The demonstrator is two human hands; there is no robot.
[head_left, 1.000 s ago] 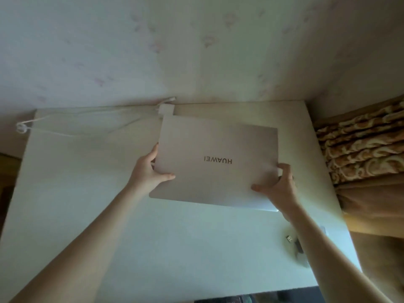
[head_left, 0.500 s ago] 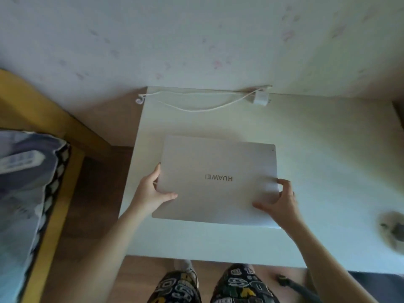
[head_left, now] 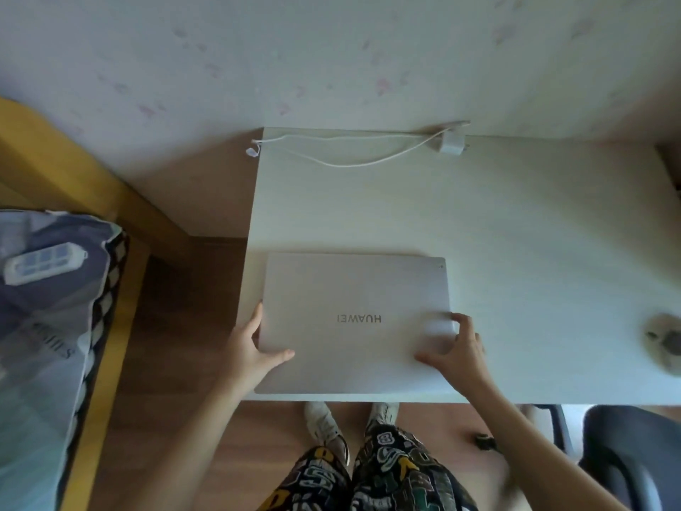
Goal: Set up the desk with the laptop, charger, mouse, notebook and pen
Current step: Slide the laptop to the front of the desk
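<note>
On the near left part of the white desk (head_left: 516,223), a closed silver laptop (head_left: 353,326) is laid flat, its lid marked "HUAWEI" in letters that read upside down from the head view. Its near edge is set just inside the desk's front edge, and its left edge is close to the desk's left edge; open desktop is left behind it and to its right. The laptop's left edge is grasped by the left hand (head_left: 250,348), the thumb laid over the lid near the front left corner and the fingers curled along the side. The right edge is held by the right hand (head_left: 460,348), its fingers (head_left: 458,319) bent over the lid's right margin and the thumb pointed inward across the lid; whether the underside is reached cannot be told. At the far edge, against the wall, a white charger block (head_left: 452,143) is placed, and its white cable (head_left: 350,160) is trailed leftward to the desk's far left corner. Near the desk's right edge a small dark object (head_left: 667,339) is seen, too blurred to identify. A dark chair (head_left: 634,459) stands at the lower right.
</note>
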